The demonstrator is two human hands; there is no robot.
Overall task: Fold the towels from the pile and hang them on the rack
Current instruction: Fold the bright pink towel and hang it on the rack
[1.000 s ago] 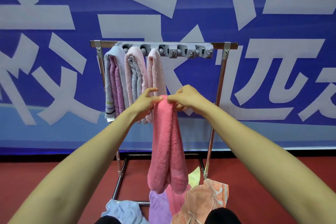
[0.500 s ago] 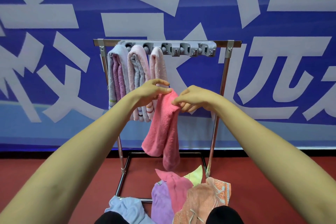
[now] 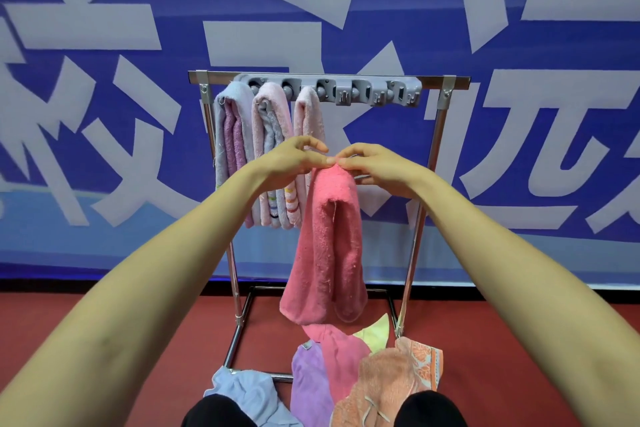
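Note:
A folded coral-pink towel (image 3: 327, 246) hangs down in front of the metal rack (image 3: 440, 135). My left hand (image 3: 294, 159) and my right hand (image 3: 375, 165) pinch its top fold together, fingertips almost touching, well below the grey clip bar (image 3: 332, 92). Three folded towels hang from the bar's left clips: a pale blue and purple one (image 3: 230, 135), a pink and grey one (image 3: 272, 149), and a light pink one (image 3: 308, 114). The clips to the right hold nothing. The pile (image 3: 346, 371) lies on the floor at the rack's foot.
The pile holds a light blue (image 3: 249, 395), a lilac (image 3: 308, 381), a pink (image 3: 341, 354), a yellow (image 3: 375, 336) and an orange patterned towel (image 3: 391, 385). A blue banner (image 3: 104, 114) stands behind the rack. The floor (image 3: 104, 322) is red. My dark knees (image 3: 429, 409) show at the bottom edge.
The pink towel swung up and bunched half a second ago, and hangs straight again now. My two hands have come closer together at its top fold.

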